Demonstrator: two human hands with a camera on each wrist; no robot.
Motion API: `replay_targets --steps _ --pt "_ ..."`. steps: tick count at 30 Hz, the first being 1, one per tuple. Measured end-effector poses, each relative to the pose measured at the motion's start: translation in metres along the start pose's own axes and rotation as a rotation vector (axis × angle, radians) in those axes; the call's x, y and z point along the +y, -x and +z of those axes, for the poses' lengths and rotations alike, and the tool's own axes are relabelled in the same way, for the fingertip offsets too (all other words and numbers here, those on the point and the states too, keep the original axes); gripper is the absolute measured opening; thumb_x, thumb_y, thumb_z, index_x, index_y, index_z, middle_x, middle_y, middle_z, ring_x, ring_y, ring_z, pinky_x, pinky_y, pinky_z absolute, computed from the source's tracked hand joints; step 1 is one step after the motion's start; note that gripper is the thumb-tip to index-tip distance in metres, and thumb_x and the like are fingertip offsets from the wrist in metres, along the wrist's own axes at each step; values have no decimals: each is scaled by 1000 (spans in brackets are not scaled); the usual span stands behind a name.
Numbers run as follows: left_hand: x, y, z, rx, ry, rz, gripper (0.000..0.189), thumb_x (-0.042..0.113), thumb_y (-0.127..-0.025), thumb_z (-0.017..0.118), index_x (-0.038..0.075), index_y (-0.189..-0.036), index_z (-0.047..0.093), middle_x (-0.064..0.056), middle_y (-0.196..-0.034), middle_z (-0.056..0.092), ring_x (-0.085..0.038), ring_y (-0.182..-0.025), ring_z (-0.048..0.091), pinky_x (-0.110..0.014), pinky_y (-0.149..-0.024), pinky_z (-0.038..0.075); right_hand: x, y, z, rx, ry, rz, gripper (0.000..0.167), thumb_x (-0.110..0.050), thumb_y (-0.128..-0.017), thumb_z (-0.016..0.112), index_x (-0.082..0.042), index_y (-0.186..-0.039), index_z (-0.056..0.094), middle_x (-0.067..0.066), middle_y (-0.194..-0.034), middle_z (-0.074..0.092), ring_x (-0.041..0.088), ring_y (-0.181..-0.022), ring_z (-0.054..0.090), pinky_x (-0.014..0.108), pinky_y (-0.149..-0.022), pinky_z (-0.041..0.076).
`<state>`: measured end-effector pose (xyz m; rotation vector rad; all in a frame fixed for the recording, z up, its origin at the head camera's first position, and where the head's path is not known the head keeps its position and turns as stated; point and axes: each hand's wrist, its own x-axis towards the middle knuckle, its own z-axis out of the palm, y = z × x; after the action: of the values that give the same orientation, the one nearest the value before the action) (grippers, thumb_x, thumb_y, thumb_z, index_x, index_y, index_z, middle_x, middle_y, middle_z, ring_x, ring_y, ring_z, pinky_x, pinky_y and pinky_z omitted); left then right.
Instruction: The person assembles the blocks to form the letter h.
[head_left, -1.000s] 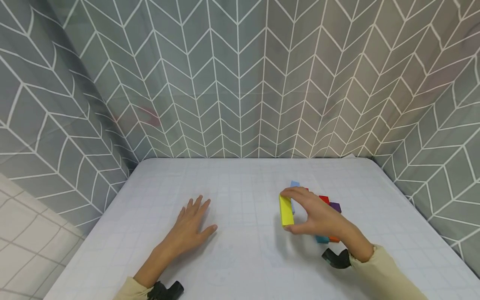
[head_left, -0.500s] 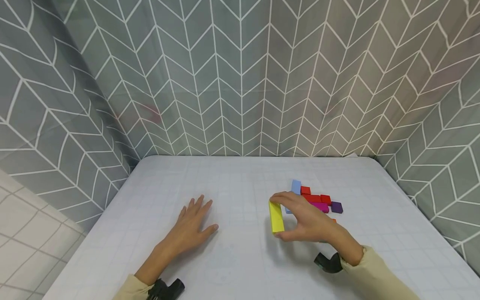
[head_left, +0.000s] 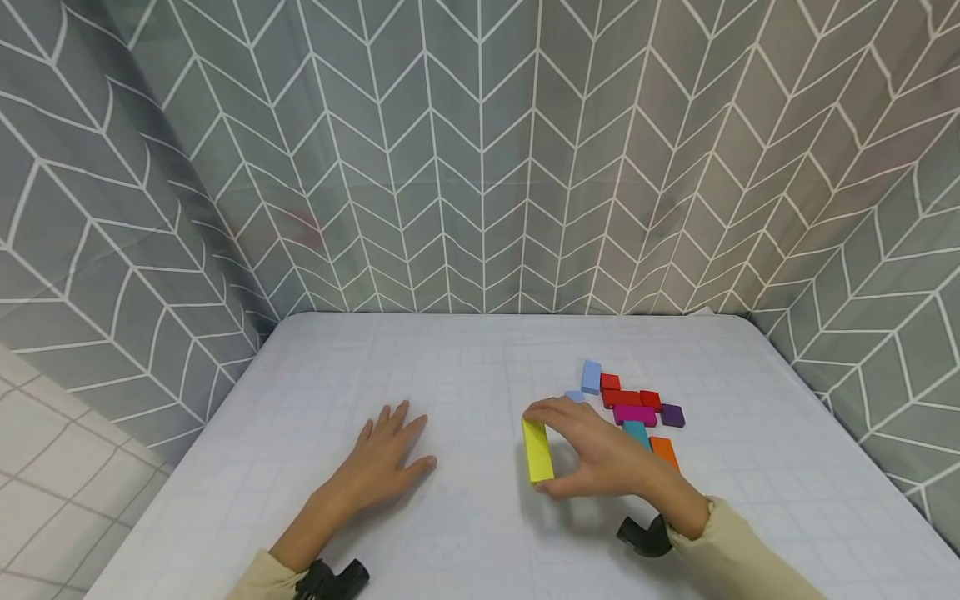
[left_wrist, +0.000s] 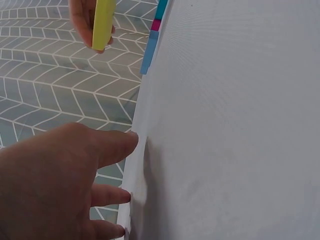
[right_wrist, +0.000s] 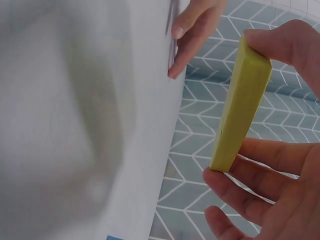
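My right hand (head_left: 600, 454) pinches a yellow rectangular block (head_left: 537, 451) by its two ends, thumb at the near end and fingers at the far end. In the right wrist view the yellow block (right_wrist: 242, 105) is seen lifted off the table, with a shadow beneath. My left hand (head_left: 386, 458) rests on the white table to the left, fingers spread and holding nothing. In the left wrist view, that hand's thumb (left_wrist: 117, 145) and fingertips touch or nearly touch the tabletop.
Behind the right hand lie light blue (head_left: 591, 377), red (head_left: 622, 398), magenta (head_left: 634, 415), purple (head_left: 672, 415), teal (head_left: 636, 432) and orange (head_left: 664, 451) blocks, some touching. A patterned curtain (head_left: 480, 167) surrounds the white table (head_left: 450, 350). Each wrist wears a black camera.
My right hand has carried the yellow block left and toward me, uncovering more of the coloured blocks behind it. The left hand has stayed nearly still.
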<state>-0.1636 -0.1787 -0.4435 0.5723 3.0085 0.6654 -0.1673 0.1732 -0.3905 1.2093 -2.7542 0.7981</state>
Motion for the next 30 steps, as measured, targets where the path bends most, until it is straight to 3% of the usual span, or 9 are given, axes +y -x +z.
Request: replay_targets --steps 7,30 --pt "2 -2 0 -12 -5 -2 70 44 -101 65 0 -153 49 -30 -163 27 -53 -151 17 -70 -118 12 -2 -3 6 -31 -19 17 77 -45 -82 85 -12 -145 57 -3 -146 53 22 -132 48 50 -103 50" --pt "4 0 -2 -6 -5 5 68 40 -100 67 -2 -152 50 -32 -162 28 -54 -150 17 -69 -118 12 -10 -8 24 -143 -53 94 79 -42 -80 87 -11 -147 57 0 -149 52 22 -134 47 52 -107 47"
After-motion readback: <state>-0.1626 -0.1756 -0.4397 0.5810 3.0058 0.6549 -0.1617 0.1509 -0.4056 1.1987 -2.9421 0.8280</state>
